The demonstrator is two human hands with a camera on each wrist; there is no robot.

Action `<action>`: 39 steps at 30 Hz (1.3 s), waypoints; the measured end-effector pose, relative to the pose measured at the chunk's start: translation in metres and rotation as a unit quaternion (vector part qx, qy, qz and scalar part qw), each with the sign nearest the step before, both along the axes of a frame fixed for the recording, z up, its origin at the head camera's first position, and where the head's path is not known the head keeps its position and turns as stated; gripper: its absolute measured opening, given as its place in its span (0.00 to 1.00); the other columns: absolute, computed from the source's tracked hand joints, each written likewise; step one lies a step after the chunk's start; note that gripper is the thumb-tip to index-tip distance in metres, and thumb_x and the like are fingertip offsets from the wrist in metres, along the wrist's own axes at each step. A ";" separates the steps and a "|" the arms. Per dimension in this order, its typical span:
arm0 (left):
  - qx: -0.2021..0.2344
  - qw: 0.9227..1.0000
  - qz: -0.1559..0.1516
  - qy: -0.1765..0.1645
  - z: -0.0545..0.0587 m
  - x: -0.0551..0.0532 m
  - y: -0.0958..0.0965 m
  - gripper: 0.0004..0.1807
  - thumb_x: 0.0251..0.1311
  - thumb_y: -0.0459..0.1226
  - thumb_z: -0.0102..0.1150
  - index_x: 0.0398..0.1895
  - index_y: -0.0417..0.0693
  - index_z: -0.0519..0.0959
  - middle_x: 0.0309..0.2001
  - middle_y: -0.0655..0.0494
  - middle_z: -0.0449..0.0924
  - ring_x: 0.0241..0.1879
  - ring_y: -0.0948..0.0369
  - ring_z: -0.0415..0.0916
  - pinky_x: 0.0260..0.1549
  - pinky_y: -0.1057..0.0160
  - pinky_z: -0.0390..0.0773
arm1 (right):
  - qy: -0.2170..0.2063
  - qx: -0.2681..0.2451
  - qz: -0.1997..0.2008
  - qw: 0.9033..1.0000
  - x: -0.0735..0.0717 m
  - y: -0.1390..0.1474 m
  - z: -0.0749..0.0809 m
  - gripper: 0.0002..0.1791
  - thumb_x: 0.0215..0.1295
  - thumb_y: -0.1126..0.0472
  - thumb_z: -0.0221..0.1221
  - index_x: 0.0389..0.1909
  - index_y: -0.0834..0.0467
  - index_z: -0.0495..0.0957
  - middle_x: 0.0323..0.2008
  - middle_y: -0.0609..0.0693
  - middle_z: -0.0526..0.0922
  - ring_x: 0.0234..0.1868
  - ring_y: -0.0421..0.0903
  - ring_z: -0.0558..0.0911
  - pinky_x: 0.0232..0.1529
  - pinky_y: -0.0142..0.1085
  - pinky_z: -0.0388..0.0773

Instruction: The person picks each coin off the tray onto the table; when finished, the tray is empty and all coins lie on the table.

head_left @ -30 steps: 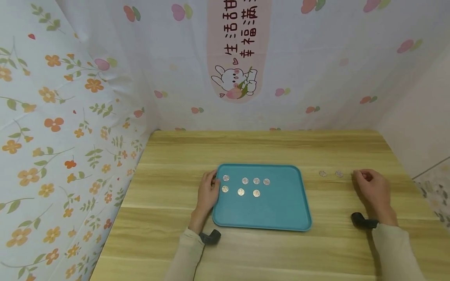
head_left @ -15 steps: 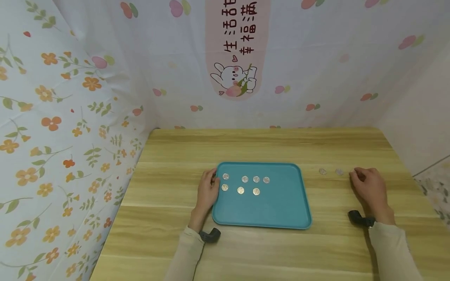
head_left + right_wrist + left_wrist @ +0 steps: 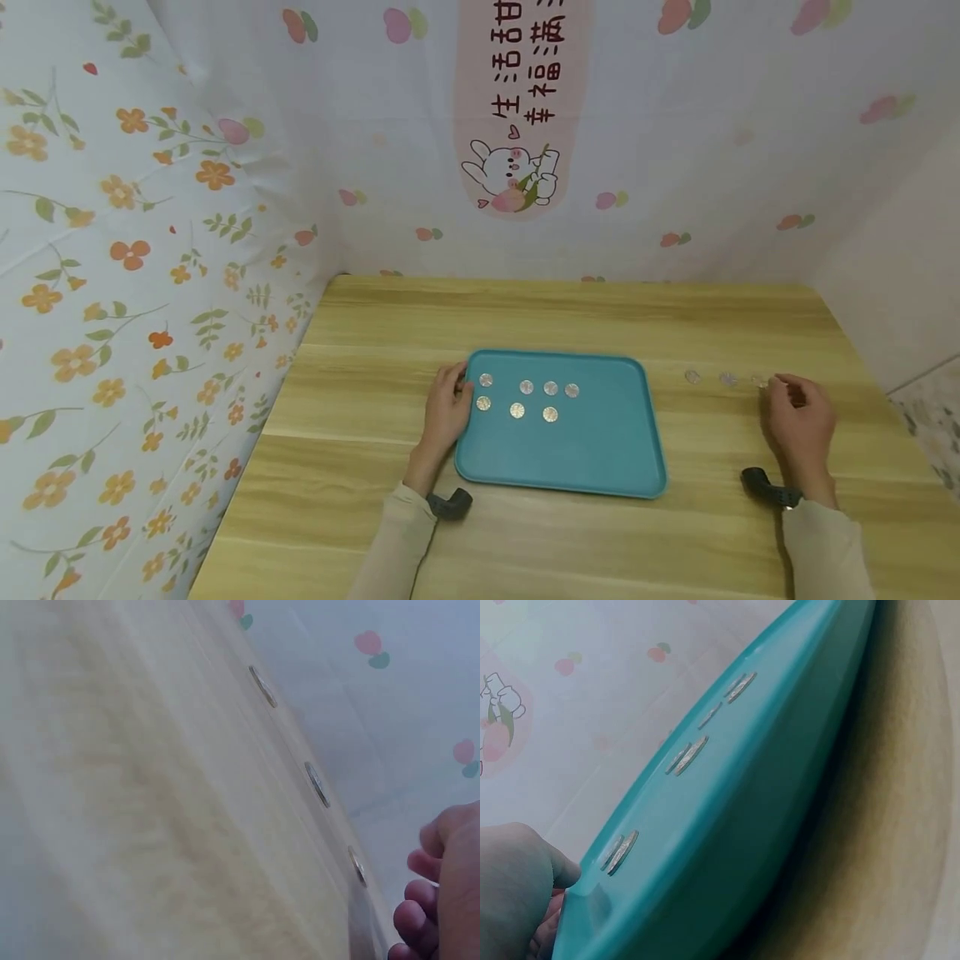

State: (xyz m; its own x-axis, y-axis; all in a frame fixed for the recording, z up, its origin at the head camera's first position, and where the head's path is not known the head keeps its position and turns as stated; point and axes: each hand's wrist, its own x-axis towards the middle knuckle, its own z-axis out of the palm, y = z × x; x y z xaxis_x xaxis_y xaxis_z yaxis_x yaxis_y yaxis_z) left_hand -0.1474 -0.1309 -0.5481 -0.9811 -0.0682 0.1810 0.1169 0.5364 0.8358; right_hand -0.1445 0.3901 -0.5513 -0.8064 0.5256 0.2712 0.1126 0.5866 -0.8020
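Note:
My left hand (image 3: 444, 410) holds the left edge of a teal tray (image 3: 570, 458), the thumb over the rim in the left wrist view. Several silvery coins lie flat in two loose rows in the tray's upper left part, one being this coin (image 3: 550, 414). On the table right of the tray, three coins form a row: a left coin (image 3: 692, 377), a middle coin (image 3: 728, 378) and a right coin (image 3: 759, 381). My right hand (image 3: 802, 421) is just beside the right coin, fingers loosely curled. The right wrist view shows a gap between them and nothing held.
The wooden table (image 3: 360, 467) ends at the back against a white patterned curtain (image 3: 660, 150). Another floral curtain (image 3: 150, 333) hangs along the left side. Each wrist wears a dark camera mount, such as the left mount (image 3: 452, 504).
My right hand moved left to the right end of the row, then drew slightly right. A third coin now shows there, clear of the fingertips. My left hand stayed on the tray; the head view shifted slightly.

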 end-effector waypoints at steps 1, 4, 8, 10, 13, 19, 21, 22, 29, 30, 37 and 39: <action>0.000 1.000 0.001 0.001 0.000 0.000 0.000 0.22 0.69 0.32 0.55 0.65 0.36 0.73 0.52 0.44 0.76 0.43 0.56 0.74 0.41 0.61 0.74 | 0.014 -0.010 -0.009 1.000 0.002 -0.002 0.000 0.19 0.70 0.54 0.56 0.48 0.66 0.82 0.31 0.26 0.70 0.32 0.25 0.68 0.38 0.22 0.62; 0.003 1.000 0.003 0.001 0.000 0.000 0.001 0.22 0.69 0.32 0.55 0.65 0.36 0.73 0.52 0.44 0.76 0.43 0.56 0.74 0.41 0.61 0.74 | 0.035 -0.032 -0.021 0.999 0.007 -0.007 0.001 0.16 0.70 0.54 0.57 0.42 0.64 0.83 0.30 0.24 0.72 0.32 0.26 0.70 0.38 0.22 0.63; 0.001 1.000 0.001 0.002 0.000 0.000 0.001 0.22 0.69 0.32 0.55 0.65 0.36 0.73 0.52 0.43 0.76 0.43 0.56 0.74 0.40 0.61 0.74 | 0.054 -0.067 -0.027 0.996 0.015 -0.025 0.005 0.12 0.69 0.56 0.59 0.36 0.61 0.83 0.26 0.25 0.74 0.29 0.28 0.71 0.35 0.21 0.64; -0.001 1.000 0.001 0.002 0.001 0.000 0.001 0.22 0.69 0.32 0.55 0.65 0.36 0.73 0.52 0.43 0.76 0.43 0.56 0.74 0.40 0.61 0.74 | 0.071 -0.085 -0.014 0.994 0.020 -0.040 0.010 0.13 0.69 0.59 0.59 0.36 0.66 0.83 0.25 0.26 0.76 0.26 0.29 0.71 0.32 0.20 0.66; -0.003 1.000 0.000 0.000 0.001 0.001 0.000 0.22 0.69 0.32 0.55 0.65 0.36 0.73 0.52 0.43 0.77 0.43 0.55 0.74 0.41 0.61 0.74 | 0.090 -0.116 0.026 0.989 0.029 -0.069 0.023 0.14 0.69 0.63 0.58 0.37 0.74 0.81 0.24 0.29 0.78 0.23 0.30 0.72 0.27 0.20 0.67; 0.002 1.000 -0.002 -0.003 0.001 -0.001 0.001 0.22 0.69 0.33 0.54 0.65 0.37 0.73 0.54 0.42 0.76 0.44 0.55 0.74 0.42 0.59 0.74 | 0.067 -0.166 0.121 0.976 0.042 -0.119 0.044 0.12 0.70 0.67 0.57 0.40 0.76 0.79 0.27 0.36 0.82 0.29 0.34 0.79 0.32 0.20 0.73; 0.005 1.000 -0.001 -0.003 0.000 -0.001 0.002 0.22 0.69 0.33 0.54 0.65 0.37 0.73 0.53 0.43 0.76 0.44 0.55 0.74 0.42 0.60 0.74 | 0.065 -0.167 0.153 0.972 0.041 -0.130 0.043 0.10 0.69 0.70 0.57 0.39 0.76 0.79 0.27 0.36 0.81 0.29 0.34 0.78 0.33 0.21 0.73; 0.005 1.000 0.000 -0.002 0.000 -0.001 0.002 0.22 0.69 0.33 0.54 0.65 0.37 0.73 0.53 0.43 0.76 0.43 0.55 0.74 0.41 0.60 0.74 | 0.068 -0.164 0.169 0.969 0.041 -0.138 0.044 0.09 0.69 0.70 0.57 0.39 0.76 0.79 0.26 0.37 0.81 0.29 0.34 0.77 0.33 0.21 0.72; 0.004 1.000 -0.003 0.005 0.000 -0.001 0.002 0.22 0.68 0.33 0.55 0.65 0.36 0.73 0.52 0.43 0.77 0.43 0.55 0.74 0.41 0.60 0.74 | 0.002 -0.105 0.273 0.956 0.044 -0.182 0.038 0.09 0.70 0.63 0.60 0.42 0.66 0.82 0.35 0.46 0.82 0.33 0.35 0.74 0.34 0.25 0.71; 0.003 1.000 -0.004 0.006 0.000 -0.001 0.001 0.22 0.68 0.33 0.55 0.64 0.36 0.73 0.51 0.42 0.77 0.43 0.55 0.74 0.40 0.60 0.74 | -0.010 -0.092 0.283 0.955 0.044 -0.189 0.035 0.09 0.69 0.61 0.61 0.42 0.63 0.83 0.35 0.48 0.82 0.34 0.35 0.74 0.35 0.25 0.71; 0.001 1.000 -0.003 0.010 0.000 0.000 0.001 0.22 0.68 0.32 0.55 0.64 0.35 0.74 0.49 0.43 0.77 0.41 0.56 0.72 0.39 0.62 0.72 | -0.019 -0.063 0.330 0.942 0.042 -0.235 0.020 0.06 0.64 0.62 0.66 0.41 0.58 0.84 0.33 0.49 0.81 0.32 0.37 0.76 0.35 0.26 0.73; 0.004 1.000 -0.002 0.010 0.000 0.001 0.002 0.22 0.68 0.32 0.55 0.64 0.35 0.73 0.49 0.43 0.77 0.41 0.56 0.72 0.39 0.62 0.72 | -0.011 -0.052 0.337 0.940 0.040 -0.246 0.017 0.08 0.61 0.62 0.68 0.41 0.58 0.84 0.33 0.49 0.81 0.33 0.38 0.77 0.36 0.27 0.73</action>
